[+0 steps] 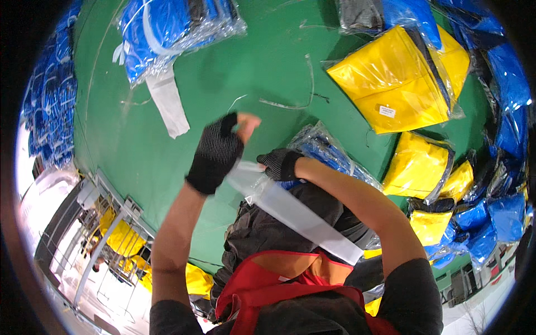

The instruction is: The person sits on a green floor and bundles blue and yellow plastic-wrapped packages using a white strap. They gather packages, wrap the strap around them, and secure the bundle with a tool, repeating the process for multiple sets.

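Closest to the lens, a red apron bib [262,290] and a dark garment [279,223] sit bunched against the person's chest, likely so both hands stay free. The left hand [218,153], in a black fingerless glove, is closed on the upper end of a clear plastic bag [290,209], while the right hand [282,163], also gloved, grips it just beside, apparently to keep the film taut. The bag slants down toward the apron, above the green bench [234,72]. Yellow bagged packs [399,81] lie at the right, blue bagged packs [167,28] at the far left, sorted by colour it seems. A white strip [167,103] lies loose.
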The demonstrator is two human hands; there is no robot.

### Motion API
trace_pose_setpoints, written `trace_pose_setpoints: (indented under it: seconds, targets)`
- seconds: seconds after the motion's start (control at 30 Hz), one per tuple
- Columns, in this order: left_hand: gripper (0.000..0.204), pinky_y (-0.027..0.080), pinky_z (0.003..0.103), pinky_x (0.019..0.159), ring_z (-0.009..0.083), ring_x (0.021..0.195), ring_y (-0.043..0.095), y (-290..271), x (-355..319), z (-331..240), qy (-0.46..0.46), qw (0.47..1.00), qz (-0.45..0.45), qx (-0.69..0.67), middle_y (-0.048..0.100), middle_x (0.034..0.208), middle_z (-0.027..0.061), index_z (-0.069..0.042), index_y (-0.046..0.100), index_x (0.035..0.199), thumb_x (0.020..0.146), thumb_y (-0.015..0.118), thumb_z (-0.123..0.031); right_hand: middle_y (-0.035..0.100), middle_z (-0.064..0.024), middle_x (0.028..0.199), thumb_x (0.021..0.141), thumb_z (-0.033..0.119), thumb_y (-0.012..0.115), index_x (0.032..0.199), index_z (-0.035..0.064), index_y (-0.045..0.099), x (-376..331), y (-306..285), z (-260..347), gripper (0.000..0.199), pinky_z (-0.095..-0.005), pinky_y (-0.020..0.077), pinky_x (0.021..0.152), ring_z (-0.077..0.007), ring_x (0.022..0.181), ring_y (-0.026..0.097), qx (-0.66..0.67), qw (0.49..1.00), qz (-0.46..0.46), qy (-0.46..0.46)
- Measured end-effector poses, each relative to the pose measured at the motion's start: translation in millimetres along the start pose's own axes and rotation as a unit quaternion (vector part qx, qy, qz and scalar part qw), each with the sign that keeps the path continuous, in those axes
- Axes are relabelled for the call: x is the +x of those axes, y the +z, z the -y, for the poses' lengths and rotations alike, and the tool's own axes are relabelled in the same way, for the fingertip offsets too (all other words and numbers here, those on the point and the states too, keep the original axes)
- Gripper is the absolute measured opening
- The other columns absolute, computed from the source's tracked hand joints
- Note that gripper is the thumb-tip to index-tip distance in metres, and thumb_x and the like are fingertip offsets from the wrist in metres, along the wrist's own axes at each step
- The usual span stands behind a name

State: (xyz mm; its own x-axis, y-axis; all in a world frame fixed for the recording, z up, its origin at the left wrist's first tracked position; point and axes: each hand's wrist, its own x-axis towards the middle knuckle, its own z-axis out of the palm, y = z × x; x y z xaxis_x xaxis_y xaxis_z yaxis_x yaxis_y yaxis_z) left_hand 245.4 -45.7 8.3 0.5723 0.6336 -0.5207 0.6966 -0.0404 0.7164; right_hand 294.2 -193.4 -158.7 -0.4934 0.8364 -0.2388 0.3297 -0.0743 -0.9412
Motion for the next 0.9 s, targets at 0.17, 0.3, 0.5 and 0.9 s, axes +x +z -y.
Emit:
trace_pose_setpoints:
  seconds: [0.17,0.3,0.5,0.9]
  targets:
    - [0.022,0.038,0.021,0.057,0.0069,0.064,0.048,43.4,27.8,-22.5,-0.022,0.979,0.111,-0.168,0.06,0.077,0.0003,-0.004,0.064,0.094,0.088,0.055,-0.023,0.062,-0.0156,0.09,0.086,0.025,0.053,0.097,0.0003,0.058,-8.0,20.3,-22.2,0.028,-0.0367,0.0456,0.076,-0.0241,0.082,0.059,0.29,0.955,-0.048,0.043]
    - [0.032,0.039,0.022,0.059,0.0072,0.064,0.047,56.4,6.8,-15.9,0.043,0.969,0.086,-0.227,0.055,0.072,-0.0011,-0.005,0.064,0.094,0.09,0.051,-0.035,0.062,-0.013,0.084,0.085,0.023,0.054,0.092,-0.0001,0.059,-38.4,-3.2,4.5,0.025,-0.0339,0.0459,0.074,-0.0206,0.079,0.059,0.222,0.963,-0.137,0.069]
    - [0.062,0.043,0.026,0.063,0.012,0.064,0.051,41.5,7.0,100.3,-0.034,0.981,0.077,-0.173,0.06,0.078,0.0055,-0.006,0.063,0.092,0.091,0.028,-0.057,0.062,-0.009,0.076,0.083,0.021,0.057,0.085,-0.0006,0.06,-38.9,-42.7,45.8,0.022,-0.0295,0.0465,0.071,-0.0152,0.074,0.058,0.189,0.971,-0.131,0.061]
    - [0.055,0.041,0.033,0.059,0.0185,0.059,0.048,73.1,-51.1,172.7,-0.1,0.963,0.155,-0.198,0.052,0.059,0.0128,0.002,0.058,0.079,0.091,0.04,-0.049,0.059,-0.0101,0.078,0.078,0.022,0.056,0.077,0.0101,0.061,-23.9,-32.7,68.8,0.013,-0.0398,0.0457,0.062,-0.0291,0.074,0.057,-0.315,0.922,-0.223,-0.012]
